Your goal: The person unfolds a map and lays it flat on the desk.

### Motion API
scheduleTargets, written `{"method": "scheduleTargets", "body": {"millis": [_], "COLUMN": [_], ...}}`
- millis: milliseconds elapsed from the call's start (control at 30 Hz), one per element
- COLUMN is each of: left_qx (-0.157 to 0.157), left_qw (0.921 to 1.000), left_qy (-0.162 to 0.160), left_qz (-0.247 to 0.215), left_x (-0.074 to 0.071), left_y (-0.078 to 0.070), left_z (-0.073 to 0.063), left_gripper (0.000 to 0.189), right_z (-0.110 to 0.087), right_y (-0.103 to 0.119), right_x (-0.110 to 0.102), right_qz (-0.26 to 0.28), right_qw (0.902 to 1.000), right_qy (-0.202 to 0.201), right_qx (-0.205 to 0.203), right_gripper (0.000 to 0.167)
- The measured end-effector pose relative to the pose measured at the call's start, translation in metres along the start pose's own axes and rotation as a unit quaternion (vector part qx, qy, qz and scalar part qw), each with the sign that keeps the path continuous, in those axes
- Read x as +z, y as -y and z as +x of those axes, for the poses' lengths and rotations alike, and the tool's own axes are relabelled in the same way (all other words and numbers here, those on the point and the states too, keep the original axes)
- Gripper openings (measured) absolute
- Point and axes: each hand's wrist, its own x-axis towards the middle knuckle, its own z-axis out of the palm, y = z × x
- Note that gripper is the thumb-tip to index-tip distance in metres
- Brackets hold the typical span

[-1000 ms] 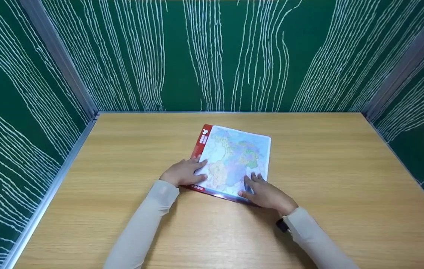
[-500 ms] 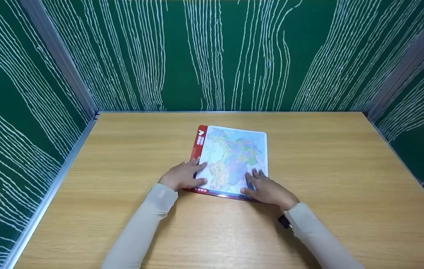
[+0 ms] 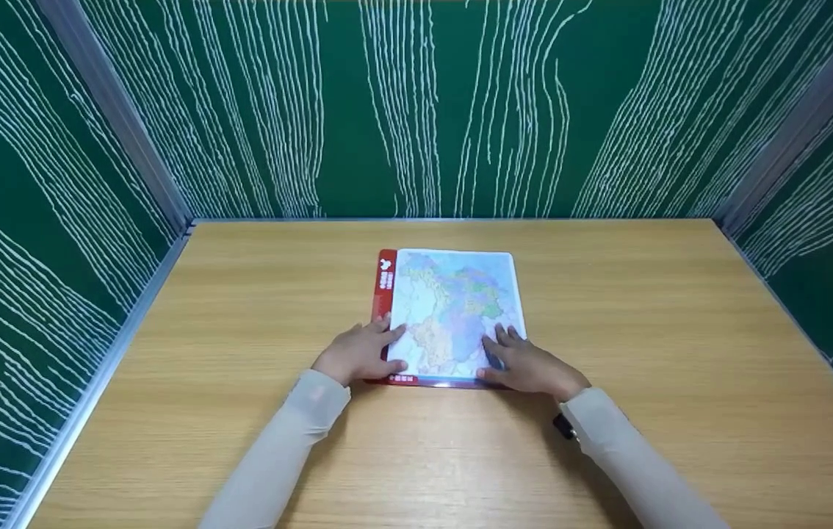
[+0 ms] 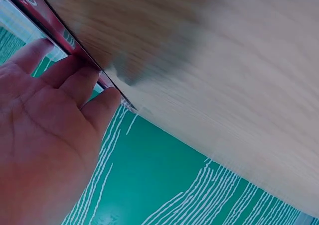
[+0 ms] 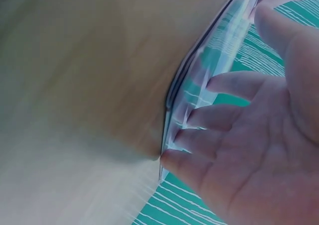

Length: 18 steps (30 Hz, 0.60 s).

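Note:
A flat, squarish map board (image 3: pixel 453 301) lies on the wooden table, its glossy face up, with pastel regions and a red band down the left side. My left hand (image 3: pixel 358 354) rests over its near left corner, fingers spread and thumb on the face. At the near right corner my right hand (image 3: pixel 534 367) touches the board with spread, relaxed fingers. In the left wrist view, the fingers of the left hand (image 4: pixel 55 120) meet the red edge. The right wrist view shows the right hand's fingertips (image 5: pixel 172 158) along the board's thin, layered edge.
The wooden table (image 3: pixel 666 308) reaches back to a green wall (image 3: pixel 343 95) with wavy white lines. Similar green panels stand at the left and right, joined by grey metal posts (image 3: pixel 123 110). A small black object (image 3: pixel 563 426) sits under the right wrist.
The map board has turned counterclockwise and shifted slightly left, so its near edge now lies almost level with the table's back edge. Both hands have stayed on its near corners, moving slightly with it.

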Motion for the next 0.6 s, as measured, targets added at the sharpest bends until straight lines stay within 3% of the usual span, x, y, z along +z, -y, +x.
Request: {"method": "scheduleTargets", "body": {"millis": [600], "left_qx": [0.012], "left_qw": [0.9994], "left_qy": [-0.017], "left_qz": [0.029], "left_x": [0.0051], "left_y": [-0.0074], "left_z": [-0.0051], "left_gripper": [0.076], "right_z": [0.0062], "right_y": [-0.0105], "right_x": [-0.0046], "right_qz": [-0.009], "right_qw": [0.9998], "right_qy": [0.004], "right_qx": [-0.017], "right_gripper": [0.077]}}
